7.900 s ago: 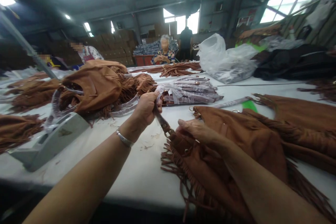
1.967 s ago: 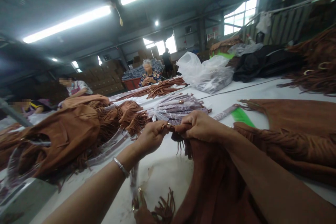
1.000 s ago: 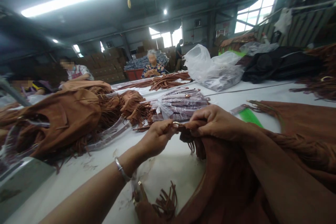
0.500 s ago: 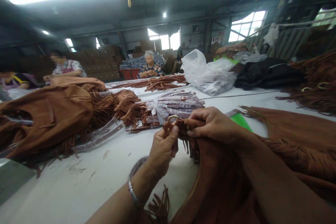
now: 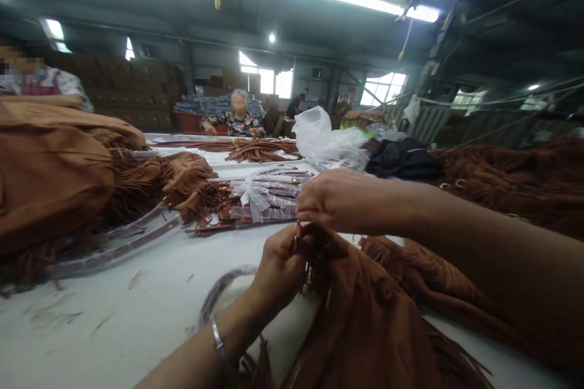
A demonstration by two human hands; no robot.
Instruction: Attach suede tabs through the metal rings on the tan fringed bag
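Note:
A brown suede bag point(image 5: 369, 316) with fringe and a zipper hangs below my hands at the lower right. My left hand point(image 5: 283, 261), with a silver bangle on the wrist, is closed on a small brown strap end point(image 5: 297, 237) at the top of the bag. Right above it, my right hand point(image 5: 333, 197) pinches at the same strap end, its fingertips partly hidden. A plastic-wrapped handle point(image 5: 219, 289) curves on the white table behind my left wrist.
Wrapped straps point(image 5: 269, 191) lie in a bundle ahead. Brown fringed bags point(image 5: 50, 164) are piled at left, more brown fringe point(image 5: 524, 176) at right. A plastic bag point(image 5: 326, 143) and black cloth point(image 5: 404, 159) stand behind. Two people sit across and at left.
The view has turned to the right. My right hand has swung over the strap end, back of the hand up, and the gold ring seen before is now hidden.

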